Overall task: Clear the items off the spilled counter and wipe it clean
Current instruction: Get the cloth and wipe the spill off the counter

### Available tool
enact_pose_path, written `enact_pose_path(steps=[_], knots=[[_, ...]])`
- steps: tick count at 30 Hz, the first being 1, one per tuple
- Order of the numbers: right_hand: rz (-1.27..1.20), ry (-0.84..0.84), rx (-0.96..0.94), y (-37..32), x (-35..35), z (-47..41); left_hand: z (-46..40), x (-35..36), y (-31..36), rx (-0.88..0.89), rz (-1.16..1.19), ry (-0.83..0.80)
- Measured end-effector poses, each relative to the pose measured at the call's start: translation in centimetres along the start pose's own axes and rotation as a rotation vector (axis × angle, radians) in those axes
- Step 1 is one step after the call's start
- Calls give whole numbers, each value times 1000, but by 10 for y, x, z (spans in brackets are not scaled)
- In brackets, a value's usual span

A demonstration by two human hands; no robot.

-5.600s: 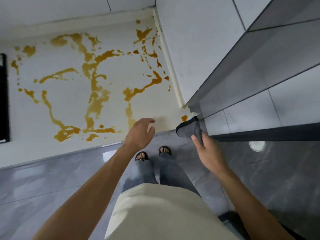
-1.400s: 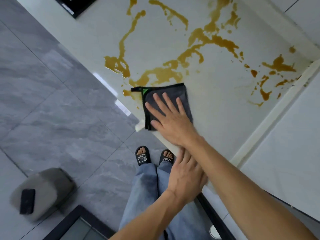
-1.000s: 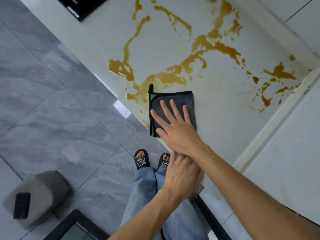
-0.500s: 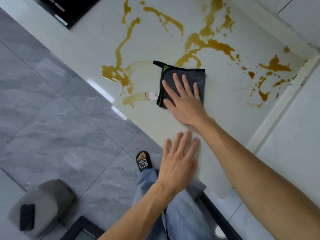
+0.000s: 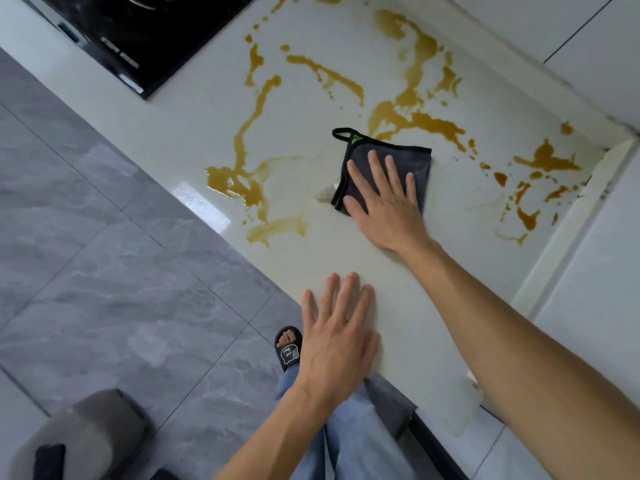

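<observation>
Grey cloth point(image 5: 412, 161) lies flat under the right hand point(image 5: 384, 202), fingers spread; amber spill point(image 5: 408, 119) just beyond; left hand point(image 5: 337, 341) splayed flat on counter point(image 5: 194, 126)

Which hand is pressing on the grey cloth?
The right hand, flat on the grey cloth. The left hand rests on bare counter.

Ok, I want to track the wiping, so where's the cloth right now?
In the head view the cloth lies flat mid-counter under the right hand, brown spill just beyond it, the stove far left.
</observation>
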State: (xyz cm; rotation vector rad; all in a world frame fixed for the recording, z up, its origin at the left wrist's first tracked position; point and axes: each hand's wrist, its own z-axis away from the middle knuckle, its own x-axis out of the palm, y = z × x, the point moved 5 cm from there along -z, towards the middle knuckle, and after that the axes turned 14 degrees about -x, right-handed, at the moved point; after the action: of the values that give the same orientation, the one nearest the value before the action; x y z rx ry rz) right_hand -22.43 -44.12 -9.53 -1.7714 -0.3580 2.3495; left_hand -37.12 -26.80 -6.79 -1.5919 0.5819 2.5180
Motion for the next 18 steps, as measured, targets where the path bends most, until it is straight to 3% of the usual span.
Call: enact_pose_path(steps=[3, 6, 14, 18], knots=[[2, 12, 101, 3, 9, 42, 0, -2, 0, -5, 26, 10], [34, -2, 71, -29, 25, 72, -2, -1, 0, -8, 32, 12], [91, -113, -497, -128, 38, 9, -1, -1, -2, 23, 32, 14], [87, -101, -505, -146, 42, -29, -1, 2, -3, 19, 41, -5]])
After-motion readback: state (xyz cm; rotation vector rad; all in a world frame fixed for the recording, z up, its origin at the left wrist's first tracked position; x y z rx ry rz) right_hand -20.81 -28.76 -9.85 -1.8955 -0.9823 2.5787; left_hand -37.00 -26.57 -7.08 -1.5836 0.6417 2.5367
